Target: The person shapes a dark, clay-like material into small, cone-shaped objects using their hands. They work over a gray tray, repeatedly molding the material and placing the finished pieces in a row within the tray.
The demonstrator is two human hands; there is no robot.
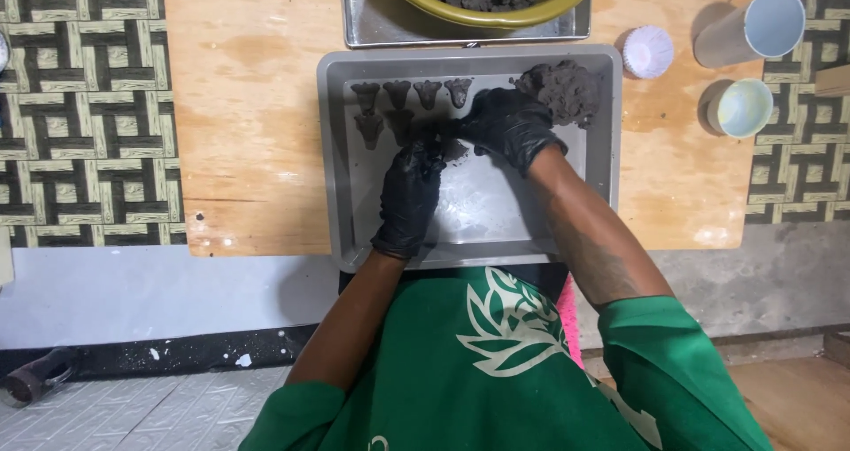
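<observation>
Done: six small dark cone-shaped clay pieces (403, 104) are sitting at 11 o'clock in the grey tray (334, 168)
In hand: left hand (409, 199) and right hand (506, 125), black-gloved, are pinching a clay bit at tray centre
Left: clay mound (563, 90) is waiting at 1 o'clock

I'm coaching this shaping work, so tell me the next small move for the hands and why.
Probably set the piece between the left hand and right hand beside the shaped dark cones on the grey tray: both gloved hands meet at the end of the second row, where bare tray follows.
</observation>
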